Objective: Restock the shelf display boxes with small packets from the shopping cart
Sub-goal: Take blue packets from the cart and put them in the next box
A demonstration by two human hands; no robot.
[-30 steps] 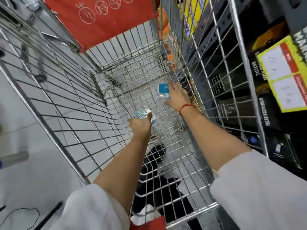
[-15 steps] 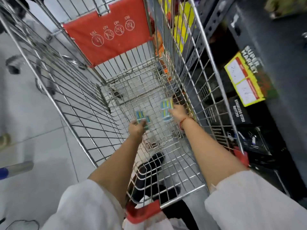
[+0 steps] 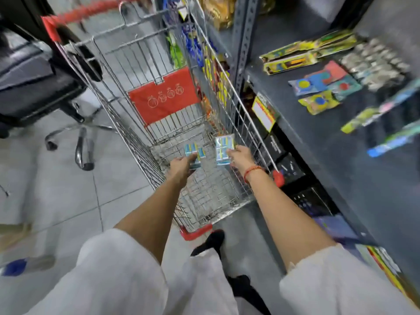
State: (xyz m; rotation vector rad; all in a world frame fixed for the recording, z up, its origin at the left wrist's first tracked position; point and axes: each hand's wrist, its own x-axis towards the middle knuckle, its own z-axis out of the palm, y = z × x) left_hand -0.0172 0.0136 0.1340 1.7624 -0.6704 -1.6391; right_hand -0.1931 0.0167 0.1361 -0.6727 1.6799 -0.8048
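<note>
Left grip (image 3: 181,163) and right grip (image 3: 238,155) each clench packets (image 3: 223,150) above the cart (image 3: 141,123); loose stacks risk slipping against the wire side beside the right grip.

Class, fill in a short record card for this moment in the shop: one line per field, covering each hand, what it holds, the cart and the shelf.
left hand: left hand grips a small blue-and-white packet
right hand: right hand grips a stack of similar packets
wrist: red thread bracelet on the right wrist
cart: wire shopping cart, both hands inside the basket, red flap at the far end
shelf: dark shelf to the right, holding loose colourful packets
floor: office chair base left of the cart
</note>
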